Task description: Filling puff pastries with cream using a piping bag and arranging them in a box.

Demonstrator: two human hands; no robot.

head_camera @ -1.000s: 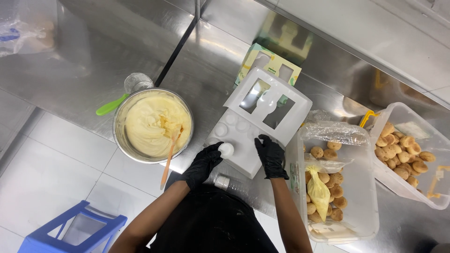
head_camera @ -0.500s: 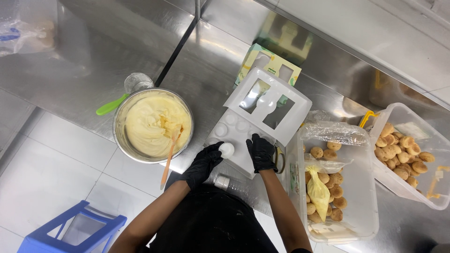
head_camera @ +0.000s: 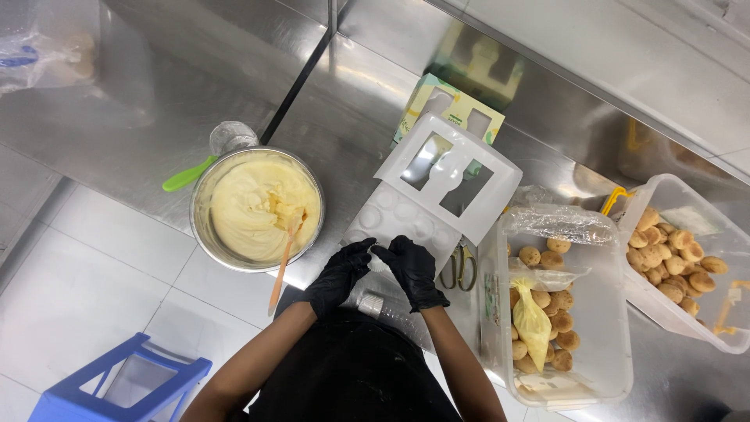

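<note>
**Both gloved hands meet over the white mould tray**

Our left hand (head_camera: 337,275) and right hand (head_camera: 412,267) pinch something small between their fingertips at the white mould tray's (head_camera: 398,223) six o'clock edge, on the steel tabletop (head_camera: 141,109). We judge it soft, light, easily crushed; gloves hide it. The cream bowl (head_camera: 256,208) sits at nine o'clock, pastry tubs (head_camera: 556,305) at three.
</note>
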